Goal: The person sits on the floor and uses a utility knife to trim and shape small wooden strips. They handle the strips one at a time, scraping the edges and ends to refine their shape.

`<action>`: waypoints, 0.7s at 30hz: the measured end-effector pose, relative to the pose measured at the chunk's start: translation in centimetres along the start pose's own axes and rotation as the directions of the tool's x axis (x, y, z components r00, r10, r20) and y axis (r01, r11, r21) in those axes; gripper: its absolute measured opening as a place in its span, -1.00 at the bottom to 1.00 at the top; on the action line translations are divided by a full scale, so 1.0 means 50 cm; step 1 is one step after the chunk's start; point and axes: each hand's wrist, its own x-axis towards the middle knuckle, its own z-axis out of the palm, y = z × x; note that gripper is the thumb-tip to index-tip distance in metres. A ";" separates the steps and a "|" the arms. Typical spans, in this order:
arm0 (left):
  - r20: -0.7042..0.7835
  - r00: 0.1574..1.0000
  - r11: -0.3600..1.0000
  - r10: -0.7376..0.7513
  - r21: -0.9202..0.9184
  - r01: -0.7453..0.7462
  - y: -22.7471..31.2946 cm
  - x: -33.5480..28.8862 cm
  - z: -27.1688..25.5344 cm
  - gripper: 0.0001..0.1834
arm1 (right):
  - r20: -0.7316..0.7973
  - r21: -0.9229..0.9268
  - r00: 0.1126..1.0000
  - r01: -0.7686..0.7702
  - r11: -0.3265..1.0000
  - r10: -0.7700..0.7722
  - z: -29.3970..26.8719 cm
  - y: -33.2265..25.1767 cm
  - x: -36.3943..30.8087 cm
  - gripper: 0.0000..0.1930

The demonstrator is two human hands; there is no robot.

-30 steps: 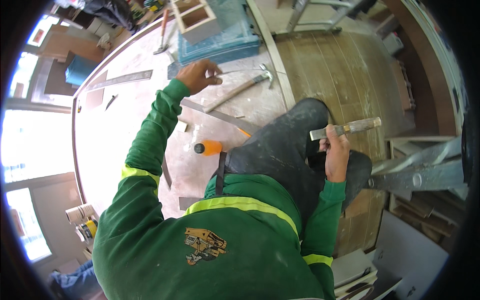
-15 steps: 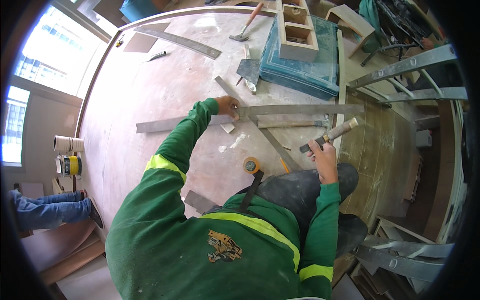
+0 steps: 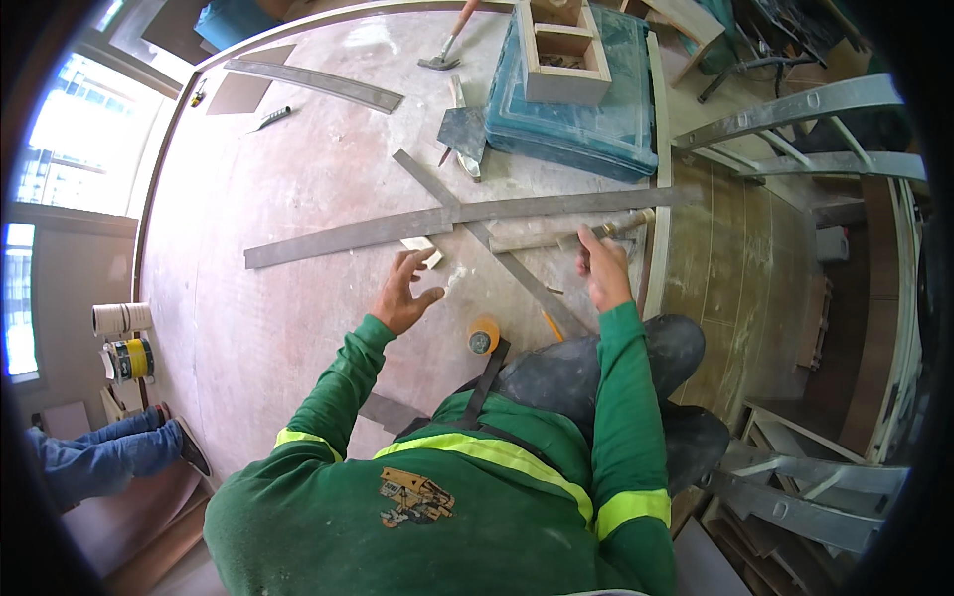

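Observation:
My left hand hovers over the dusty board with thumb and fingers apart and nothing in them. Just beyond its fingertips lies a small white block, below long grey strips. Another grey strip crosses them diagonally. At the right, my right hand is closed on a chisel, its wooden handle pointing right; the fingers partly cover it. Under or beside the chisel, a hammer's wooden handle shows. An orange tape measure and a yellow pencil lie near my knee.
A teal case bearing a wooden box stands at the far right. A claw hammer, a scraper and a knife lie beyond. Ladders stand right; another person's legs show left.
My left hand has let go of the strips, drawn back toward me and opened. My right hand has carried the chisel forward and left, down to the hammer. The view has shifted slightly.

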 end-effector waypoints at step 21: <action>0.114 0.987 0.986 0.114 0.113 -0.127 0.017 -0.114 0.067 0.01 | -0.060 0.184 0.984 0.173 0.968 -0.165 -0.225 -0.009 -0.146 -0.67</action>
